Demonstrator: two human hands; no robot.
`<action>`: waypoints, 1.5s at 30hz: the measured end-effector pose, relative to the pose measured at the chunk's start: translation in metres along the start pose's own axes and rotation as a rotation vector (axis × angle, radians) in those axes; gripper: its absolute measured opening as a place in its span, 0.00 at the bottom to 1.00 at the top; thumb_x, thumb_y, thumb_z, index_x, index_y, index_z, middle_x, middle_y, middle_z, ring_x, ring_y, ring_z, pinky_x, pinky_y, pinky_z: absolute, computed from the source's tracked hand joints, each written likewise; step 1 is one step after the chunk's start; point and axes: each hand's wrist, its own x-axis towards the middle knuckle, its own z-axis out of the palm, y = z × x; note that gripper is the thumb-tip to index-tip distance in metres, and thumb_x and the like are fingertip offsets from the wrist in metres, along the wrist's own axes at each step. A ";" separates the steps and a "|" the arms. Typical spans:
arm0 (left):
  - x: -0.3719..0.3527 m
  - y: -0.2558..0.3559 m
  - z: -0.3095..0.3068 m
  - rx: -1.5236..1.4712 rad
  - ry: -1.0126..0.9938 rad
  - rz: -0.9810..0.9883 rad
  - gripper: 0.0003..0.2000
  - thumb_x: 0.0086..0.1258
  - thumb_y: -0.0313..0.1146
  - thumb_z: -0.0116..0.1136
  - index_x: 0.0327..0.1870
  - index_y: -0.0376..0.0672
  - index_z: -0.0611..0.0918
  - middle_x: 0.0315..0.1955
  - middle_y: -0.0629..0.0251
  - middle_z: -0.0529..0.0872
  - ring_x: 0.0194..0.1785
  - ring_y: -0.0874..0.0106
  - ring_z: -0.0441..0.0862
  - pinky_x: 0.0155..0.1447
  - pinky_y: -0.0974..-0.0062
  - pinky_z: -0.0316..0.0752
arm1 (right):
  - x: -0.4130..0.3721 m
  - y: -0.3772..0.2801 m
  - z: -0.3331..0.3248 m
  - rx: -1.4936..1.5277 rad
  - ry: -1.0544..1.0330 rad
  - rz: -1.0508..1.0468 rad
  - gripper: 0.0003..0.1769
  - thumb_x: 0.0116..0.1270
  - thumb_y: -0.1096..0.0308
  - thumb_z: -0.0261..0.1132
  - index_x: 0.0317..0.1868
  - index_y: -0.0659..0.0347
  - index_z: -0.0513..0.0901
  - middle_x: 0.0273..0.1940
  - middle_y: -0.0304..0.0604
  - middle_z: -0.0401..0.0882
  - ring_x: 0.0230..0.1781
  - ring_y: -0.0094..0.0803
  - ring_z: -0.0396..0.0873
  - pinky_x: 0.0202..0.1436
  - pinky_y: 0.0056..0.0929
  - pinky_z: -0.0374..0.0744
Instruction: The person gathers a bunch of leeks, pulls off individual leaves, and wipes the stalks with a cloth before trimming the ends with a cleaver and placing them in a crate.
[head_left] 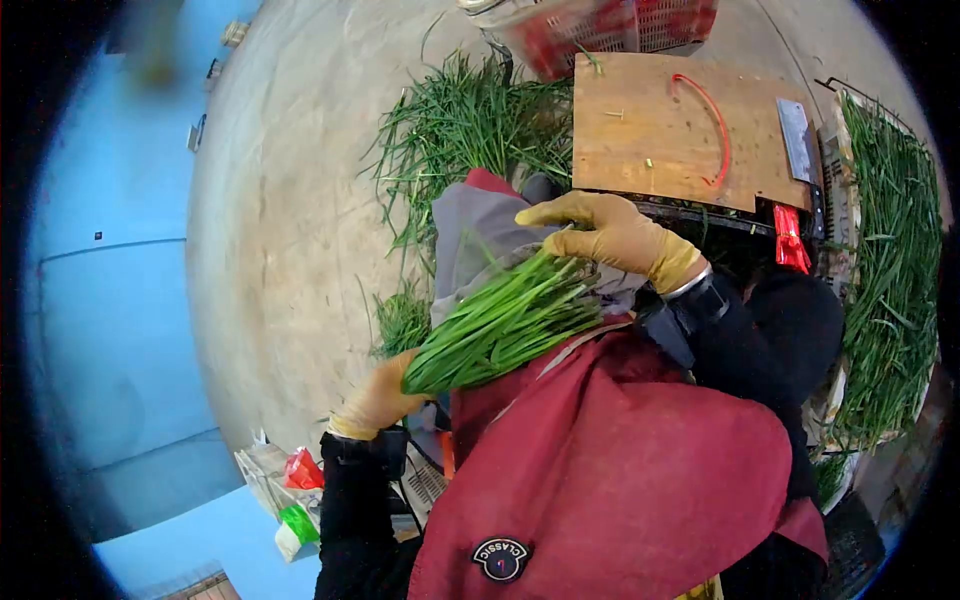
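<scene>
A bunch of green chives (505, 325) lies slantwise across my lap, over the red apron (620, 440). My left hand (380, 400), in a yellowish glove, is closed around its lower left end. At the upper right end is my right hand (610, 235), gloved the same way. Its thumb and forefinger are stretched out with a gap between them, right at the top of the bunch. The other fingers of that hand are partly hidden behind it. Grey cloth (470, 235) covers my leg beneath the chives.
Loose chives (465, 125) are heaped on the floor ahead, with a smaller pile (402, 320) nearer me. A wooden board (650, 130) carries a cleaver (795, 140) and a red strip (722, 125). Red ties (790, 238) hang below. A long crate of chives (885, 270) stands right; a red basket (600, 38) is beyond.
</scene>
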 end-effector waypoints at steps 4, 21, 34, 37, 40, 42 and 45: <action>0.005 0.023 -0.022 0.263 0.121 0.274 0.29 0.54 0.22 0.66 0.61 0.41 0.76 0.38 0.56 0.86 0.41 0.65 0.85 0.47 0.70 0.78 | -0.002 0.002 -0.009 0.163 -0.041 0.119 0.23 0.69 0.54 0.62 0.56 0.62 0.82 0.47 0.42 0.85 0.49 0.23 0.78 0.57 0.24 0.74; 0.031 -0.003 -0.008 0.890 0.405 0.288 0.44 0.48 0.19 0.59 0.72 0.62 0.66 0.41 0.59 0.84 0.38 0.55 0.84 0.39 0.62 0.79 | -0.049 0.066 -0.032 0.267 0.105 0.392 0.13 0.71 0.67 0.60 0.46 0.68 0.84 0.40 0.40 0.85 0.41 0.24 0.80 0.50 0.24 0.77; 0.032 0.000 -0.011 0.877 0.378 0.287 0.47 0.44 0.19 0.62 0.73 0.62 0.65 0.43 0.61 0.84 0.41 0.56 0.84 0.40 0.63 0.80 | -0.011 0.035 0.027 -0.084 0.302 0.102 0.35 0.56 0.47 0.71 0.58 0.62 0.78 0.47 0.54 0.82 0.49 0.43 0.81 0.54 0.36 0.77; 0.030 -0.002 -0.010 0.909 0.377 0.246 0.46 0.46 0.20 0.62 0.73 0.63 0.65 0.43 0.61 0.84 0.41 0.57 0.84 0.41 0.63 0.80 | 0.000 0.066 0.038 -0.079 0.308 0.224 0.17 0.64 0.66 0.67 0.50 0.67 0.79 0.37 0.41 0.82 0.34 0.27 0.79 0.41 0.26 0.79; 0.032 -0.006 -0.011 0.916 0.396 0.294 0.45 0.48 0.22 0.63 0.73 0.63 0.65 0.43 0.61 0.84 0.40 0.57 0.84 0.40 0.63 0.80 | -0.005 0.087 0.019 0.088 0.423 0.290 0.06 0.65 0.71 0.63 0.36 0.66 0.83 0.25 0.36 0.80 0.21 0.20 0.73 0.24 0.22 0.73; 0.031 -0.007 -0.010 0.902 0.401 0.303 0.43 0.50 0.23 0.63 0.72 0.64 0.66 0.42 0.61 0.84 0.39 0.57 0.84 0.39 0.63 0.80 | -0.018 0.088 -0.007 0.146 0.487 0.422 0.05 0.65 0.72 0.62 0.35 0.65 0.83 0.27 0.37 0.81 0.22 0.20 0.74 0.25 0.21 0.73; 0.033 -0.005 -0.011 0.892 0.425 0.338 0.42 0.51 0.23 0.63 0.72 0.64 0.67 0.40 0.61 0.85 0.38 0.57 0.84 0.38 0.63 0.79 | -0.029 0.067 -0.021 0.170 0.451 0.431 0.10 0.58 0.73 0.65 0.41 0.62 0.85 0.34 0.44 0.85 0.31 0.34 0.82 0.37 0.31 0.80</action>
